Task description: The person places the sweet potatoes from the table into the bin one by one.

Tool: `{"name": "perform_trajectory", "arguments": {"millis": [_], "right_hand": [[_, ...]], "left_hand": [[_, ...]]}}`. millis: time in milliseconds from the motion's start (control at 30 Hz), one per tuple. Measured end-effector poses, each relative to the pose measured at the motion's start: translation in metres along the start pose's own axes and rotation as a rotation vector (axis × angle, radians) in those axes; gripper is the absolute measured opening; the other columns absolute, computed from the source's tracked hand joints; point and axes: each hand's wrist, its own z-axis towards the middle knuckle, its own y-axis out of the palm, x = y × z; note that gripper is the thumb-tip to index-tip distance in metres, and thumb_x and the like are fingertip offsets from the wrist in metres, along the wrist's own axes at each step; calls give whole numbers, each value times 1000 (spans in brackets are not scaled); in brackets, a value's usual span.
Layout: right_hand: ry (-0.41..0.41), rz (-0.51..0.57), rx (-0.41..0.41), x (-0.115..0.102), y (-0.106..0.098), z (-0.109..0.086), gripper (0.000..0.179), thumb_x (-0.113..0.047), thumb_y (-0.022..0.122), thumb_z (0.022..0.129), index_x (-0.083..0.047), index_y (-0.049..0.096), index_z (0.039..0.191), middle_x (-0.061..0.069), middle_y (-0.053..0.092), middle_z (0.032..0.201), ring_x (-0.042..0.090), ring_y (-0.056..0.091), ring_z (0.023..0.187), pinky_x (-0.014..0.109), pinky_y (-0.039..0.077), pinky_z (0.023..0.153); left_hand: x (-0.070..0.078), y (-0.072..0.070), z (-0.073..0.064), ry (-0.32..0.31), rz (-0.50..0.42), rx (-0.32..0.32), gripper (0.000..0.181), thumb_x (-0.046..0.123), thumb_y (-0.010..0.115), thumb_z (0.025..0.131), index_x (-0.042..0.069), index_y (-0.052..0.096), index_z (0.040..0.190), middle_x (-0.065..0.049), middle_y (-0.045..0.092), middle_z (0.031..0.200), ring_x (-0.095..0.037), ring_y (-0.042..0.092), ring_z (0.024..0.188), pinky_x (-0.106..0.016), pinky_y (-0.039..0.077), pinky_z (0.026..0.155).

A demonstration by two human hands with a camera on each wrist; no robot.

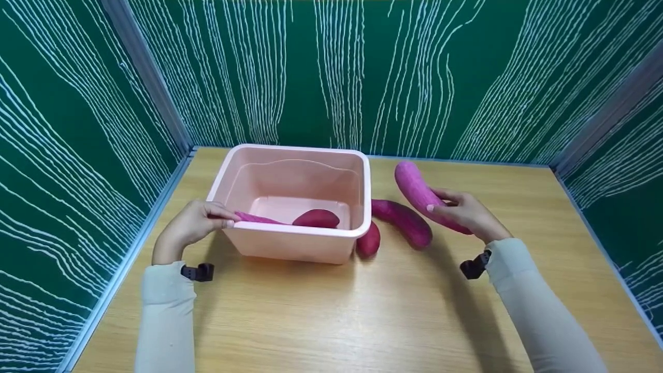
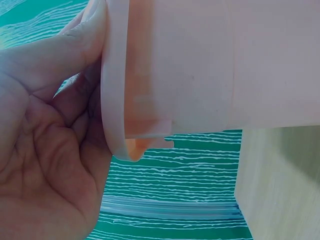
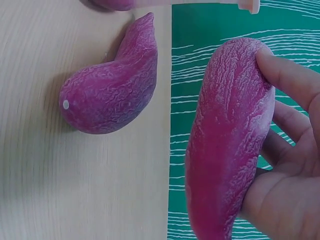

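A pink plastic bin (image 1: pixel 298 243) stands on the table. My left hand (image 1: pixel 199 225) is at its near left corner, against the rim in the left wrist view; its fingertips pinch the narrow end of a pink-purple sweet potato (image 1: pixel 255 218) inside. A darker sweet potato (image 1: pixel 316 218) lies in the bin. To the right, my right hand (image 1: pixel 469 212) grips a long, curved sweet potato (image 3: pixel 227 135) between thumb and fingers, raised above the table. Below and left of it, a bent purple sweet potato (image 1: pixel 406 223) rests on the table, beside a reddish one (image 1: pixel 369 241) touching or near the bin.
The wooden table (image 1: pixel 321 321) is enclosed by green panels (image 1: pixel 383 77) with white wavy lines at the back and sides. Metal posts (image 1: pixel 150 72) stand at the corners. The bin's near wall hides part of its contents.
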Motion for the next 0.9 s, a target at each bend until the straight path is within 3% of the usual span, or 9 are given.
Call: {"name": "perform_trajectory", "arguments": {"millis": [333,633,900], "right_hand": [[-47,-2,-10,-13,1,0,77,-51,65,86,-23,34,150,16,42,146,35,42,127,44,42,102],[-8,-3,-7,-25,0,0,84,-56,69,80,-27,35,150,14,40,148,36,38,130,52,41,105],[-45,2,-4,-35,2,4,82,-57,68,80,-25,37,149,12,43,146,34,41,129,51,40,106]], "left_hand": [[-3,0,-1,36,-4,6,19,4,66,88,6,75,105,-18,67,119,-34,49,117,-49,48,101],[-1,-1,-1,1,-23,-3,20,4,65,89,9,75,105,-17,65,122,-35,46,122,-51,44,104],[-1,-1,-1,-3,-20,-6,20,4,65,89,6,74,107,-17,65,123,-35,47,122,-50,44,104]]}}
